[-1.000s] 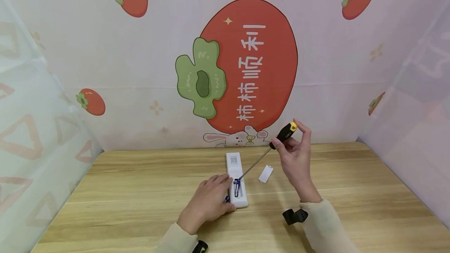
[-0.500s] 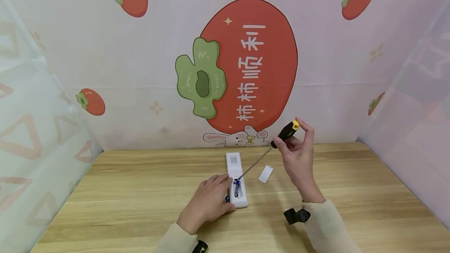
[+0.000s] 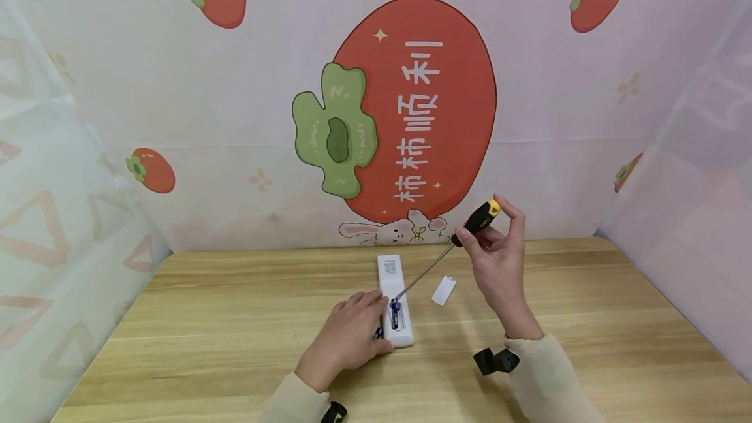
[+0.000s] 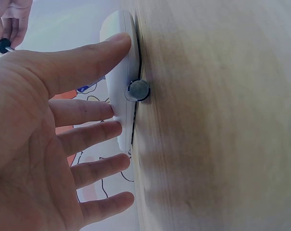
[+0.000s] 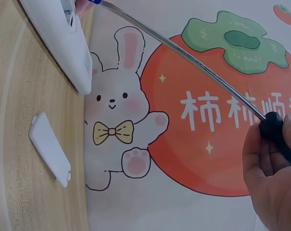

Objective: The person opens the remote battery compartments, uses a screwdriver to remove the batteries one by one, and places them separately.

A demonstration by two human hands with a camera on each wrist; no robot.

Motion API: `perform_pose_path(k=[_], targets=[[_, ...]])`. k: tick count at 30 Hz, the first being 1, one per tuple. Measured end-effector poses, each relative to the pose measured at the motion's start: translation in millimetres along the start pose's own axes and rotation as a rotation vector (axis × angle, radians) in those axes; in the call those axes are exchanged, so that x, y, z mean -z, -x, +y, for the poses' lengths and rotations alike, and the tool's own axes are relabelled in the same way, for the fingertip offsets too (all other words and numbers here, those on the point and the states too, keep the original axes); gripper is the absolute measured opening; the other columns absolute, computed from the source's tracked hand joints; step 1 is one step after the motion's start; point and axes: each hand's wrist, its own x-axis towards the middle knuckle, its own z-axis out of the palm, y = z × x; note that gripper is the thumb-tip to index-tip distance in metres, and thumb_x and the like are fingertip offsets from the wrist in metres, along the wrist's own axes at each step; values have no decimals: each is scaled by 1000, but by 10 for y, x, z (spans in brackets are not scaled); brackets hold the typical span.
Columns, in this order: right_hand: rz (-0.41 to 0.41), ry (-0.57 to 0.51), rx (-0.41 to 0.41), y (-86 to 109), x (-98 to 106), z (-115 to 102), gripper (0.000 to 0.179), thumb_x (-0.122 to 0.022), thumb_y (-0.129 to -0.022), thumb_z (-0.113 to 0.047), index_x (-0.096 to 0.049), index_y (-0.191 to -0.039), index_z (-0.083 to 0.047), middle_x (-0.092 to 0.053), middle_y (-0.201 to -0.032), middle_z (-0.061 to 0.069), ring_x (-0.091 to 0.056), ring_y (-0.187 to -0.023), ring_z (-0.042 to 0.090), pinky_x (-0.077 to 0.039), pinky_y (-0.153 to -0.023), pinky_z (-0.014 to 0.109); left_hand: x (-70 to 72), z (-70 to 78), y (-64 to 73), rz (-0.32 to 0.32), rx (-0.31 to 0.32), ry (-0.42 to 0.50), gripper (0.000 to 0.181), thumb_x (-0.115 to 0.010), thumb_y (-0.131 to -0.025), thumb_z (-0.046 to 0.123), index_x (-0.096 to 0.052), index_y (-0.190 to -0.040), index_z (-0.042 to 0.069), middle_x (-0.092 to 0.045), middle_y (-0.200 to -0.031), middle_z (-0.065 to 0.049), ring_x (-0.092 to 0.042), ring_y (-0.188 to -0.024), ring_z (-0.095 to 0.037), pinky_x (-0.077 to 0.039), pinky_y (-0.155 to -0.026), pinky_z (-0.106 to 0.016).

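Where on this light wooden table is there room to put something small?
The table looks bare in two wide patches: between its left edge and the left hand, and between the right hand and its right edge. The middle is crowded: long white remote control, blue cylindrical battery beside it, small white rectangular cover, black-and-yellow screwdriver slanting down.

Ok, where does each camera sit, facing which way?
Head: on the head, facing forward and down at the table; left grip, right grip, sleeves show.
Left wrist: on that wrist, facing the remote edge-on; left grip, part of right grip.
Right wrist: on that wrist, facing the screwdriver and backdrop; right grip.
Shared: both wrist views show the remote.
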Motion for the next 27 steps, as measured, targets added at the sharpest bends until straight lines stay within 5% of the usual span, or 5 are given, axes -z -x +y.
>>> perform_pose_path(k=[22,27], targets=[[3,-18,57,19,-55,57,75,-69,-91,9,-31,-152,-11,-70,-95,17,-70,-84,12,-57,-79,20,-9,-6,-1,-3,3,1,73,-84,-83,42,-59,-141,5,-51,-149,-12,-47,-136,-37,-42,-106,-60],[-5,-4,76,11,-48,20,76,-69,-91,10,-31,-152,-14,-69,-95,25,-69,-83,11,-57,-79,19,1,-3,-7,-7,6,3,73,-83,-84,42,-59,-142,5,-51,-149,-13,-47,-136,-36,-42,-107,-60]])
